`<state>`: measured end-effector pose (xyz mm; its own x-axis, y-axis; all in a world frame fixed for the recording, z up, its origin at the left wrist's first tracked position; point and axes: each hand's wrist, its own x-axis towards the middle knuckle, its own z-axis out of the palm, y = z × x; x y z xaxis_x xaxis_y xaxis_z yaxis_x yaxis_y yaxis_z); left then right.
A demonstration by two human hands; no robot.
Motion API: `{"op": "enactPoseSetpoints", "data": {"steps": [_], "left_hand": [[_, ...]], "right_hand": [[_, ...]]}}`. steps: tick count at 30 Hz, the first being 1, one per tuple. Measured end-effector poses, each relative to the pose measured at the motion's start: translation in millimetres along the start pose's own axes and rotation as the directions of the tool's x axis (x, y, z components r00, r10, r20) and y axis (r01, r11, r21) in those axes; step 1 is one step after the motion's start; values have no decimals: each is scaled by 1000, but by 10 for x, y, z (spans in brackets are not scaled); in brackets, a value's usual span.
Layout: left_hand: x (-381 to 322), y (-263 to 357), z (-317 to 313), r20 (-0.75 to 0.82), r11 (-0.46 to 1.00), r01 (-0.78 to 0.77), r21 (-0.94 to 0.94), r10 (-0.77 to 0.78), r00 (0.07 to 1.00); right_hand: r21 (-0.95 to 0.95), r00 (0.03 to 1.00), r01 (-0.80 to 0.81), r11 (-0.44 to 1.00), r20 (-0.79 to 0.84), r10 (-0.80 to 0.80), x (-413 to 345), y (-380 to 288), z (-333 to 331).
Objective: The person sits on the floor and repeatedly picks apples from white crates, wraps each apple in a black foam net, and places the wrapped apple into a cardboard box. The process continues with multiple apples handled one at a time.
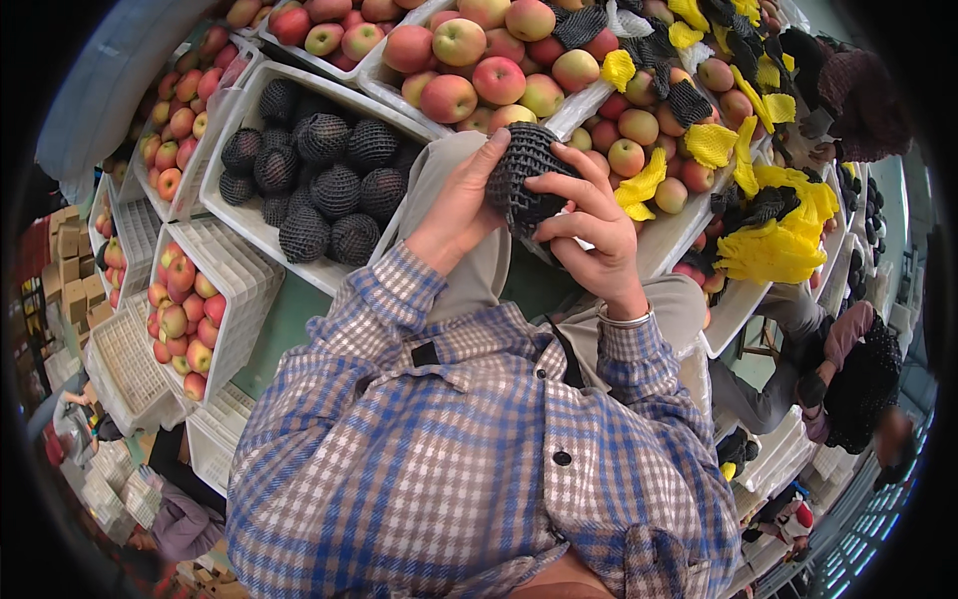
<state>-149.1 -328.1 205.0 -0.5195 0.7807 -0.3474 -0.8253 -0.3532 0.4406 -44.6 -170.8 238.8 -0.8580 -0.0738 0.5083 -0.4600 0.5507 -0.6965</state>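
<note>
Between my two hands is an apple in a black foam net sleeve (528,176); the net covers nearly all of it. My left hand (464,202) grips it from the left, thumb on top. Curled around its right side are the fingers of my right hand (591,221), which wears a metal bracelet at the wrist. Just left of my left hand, a white plastic crate (299,273) holds several black-netted fruits (333,191). Bare red and yellow apples (498,81) fill crates beyond my hands. Loose black nets (576,26) and yellow foam nets (640,183) lie over apples on the right.
A big pile of yellow nets (778,232) rests on crates at the right. Stacked white crates (232,277) with apples stand at the left, near cardboard boxes (73,251). One person (861,374) is at the right edge, another (183,517) at the lower left. My knees are between the crates.
</note>
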Motion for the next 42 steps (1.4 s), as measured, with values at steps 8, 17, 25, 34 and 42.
{"op": "enactPoseSetpoints", "data": {"steps": [8,17,25,34,42], "left_hand": [[-171,201,-76,36,989,-90,120,86,996],[-543,1402,-2162,-544,619,-234,750,778,314],[-494,1419,-2318,-90,-230,447,865,803,589],[330,576,-429,112,341,-329,880,526,843],[950,-494,611,399,754,-227,617,-51,915]], "right_hand": [[60,998,-61,996,21,60,310,-129,224],[501,597,-488,715,-406,692,-628,1405,-748],[-501,651,-720,480,-728,216,-506,2679,-1890],[99,578,-732,674,-435,691,-589,2563,-1920],[520,873,-222,825,-272,406,-774,640,-855]]}}
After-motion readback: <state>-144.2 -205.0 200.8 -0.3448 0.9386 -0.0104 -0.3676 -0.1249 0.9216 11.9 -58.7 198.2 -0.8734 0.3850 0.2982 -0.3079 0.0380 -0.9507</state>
